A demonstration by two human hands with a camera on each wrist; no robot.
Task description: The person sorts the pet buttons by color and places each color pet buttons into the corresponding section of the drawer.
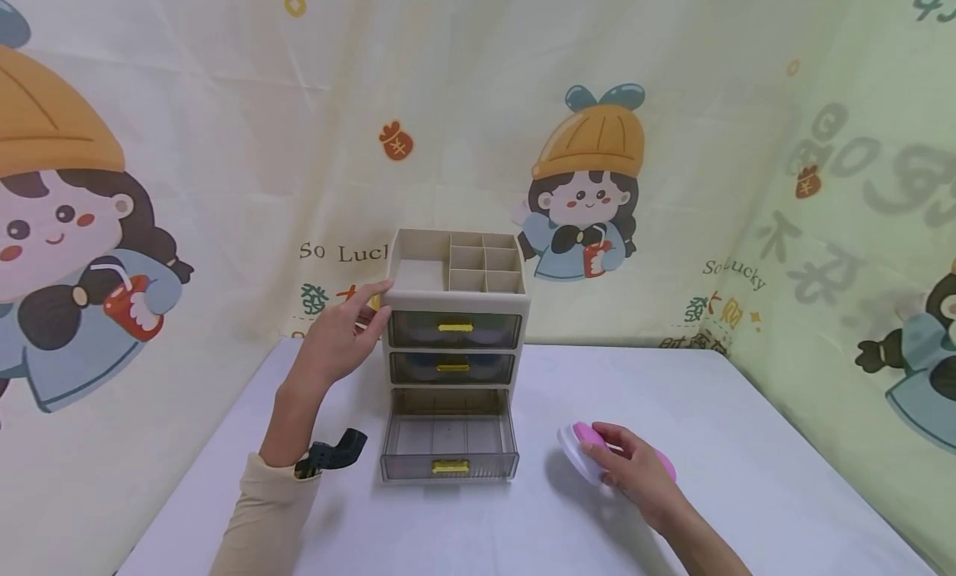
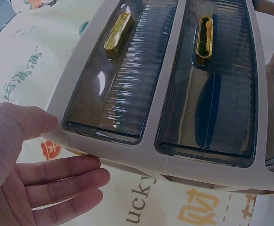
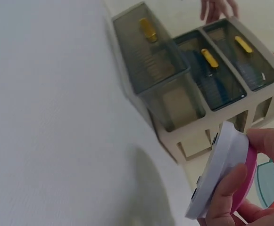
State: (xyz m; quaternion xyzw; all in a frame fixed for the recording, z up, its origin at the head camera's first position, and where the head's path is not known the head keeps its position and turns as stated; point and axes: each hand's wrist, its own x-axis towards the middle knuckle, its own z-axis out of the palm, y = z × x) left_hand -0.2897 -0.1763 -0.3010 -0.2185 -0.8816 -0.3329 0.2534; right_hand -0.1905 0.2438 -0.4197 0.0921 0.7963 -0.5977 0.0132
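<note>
A beige desktop drawer unit [image 1: 457,300] stands on the table, its lowest clear drawer [image 1: 448,433] pulled out and bare inside. The two upper drawers are closed, with yellow handles. My left hand [image 1: 336,337] rests on the unit's upper left side. Its thumb [image 2: 37,121] touches the front frame, and the other fingers lie relaxed along the side wall. To the right of the unit, above the table, my right hand [image 1: 635,475] pinches a rounded pink-and-white object [image 3: 228,165] between thumb and fingers. Part of it is hidden by the hand, so its kind is unclear.
An open top tray [image 1: 421,273] with several small compartments forms the unit's top. A dark blue shape [image 2: 207,110] shows through one closed drawer. A black strap mount [image 1: 336,453] sits on the left wrist. Printed cloth [image 1: 463,169] hangs behind the white table [image 1: 597,377].
</note>
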